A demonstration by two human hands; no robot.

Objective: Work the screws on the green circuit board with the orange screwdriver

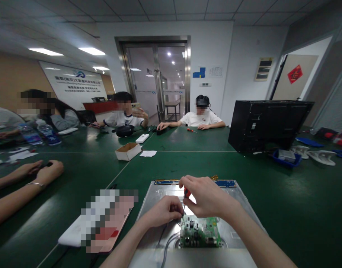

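Observation:
My right hand [205,195] grips the red handle of a screwdriver [187,192], its thin shaft pointing down. The shaft's lower end is by the upper left corner of a green circuit board [201,232]. Close to that end, the fingertips of my left hand [166,209] are pinched together; whatever lies between them is hidden. The board sits on a flat silver metal panel [165,190], which lies on the table under both hands. Grey cables [165,247] run beside the board's left side. A narrow blue circuit strip [226,183] lines the panel's far edge.
On the green table [293,208], a white phone [72,232] and a pink phone [106,243] lie left. Ahead are an open box [128,152] and a second screwdriver [191,130]. A black monitor [271,124] stands right. Another person's hands [49,173] are at left; others sit opposite.

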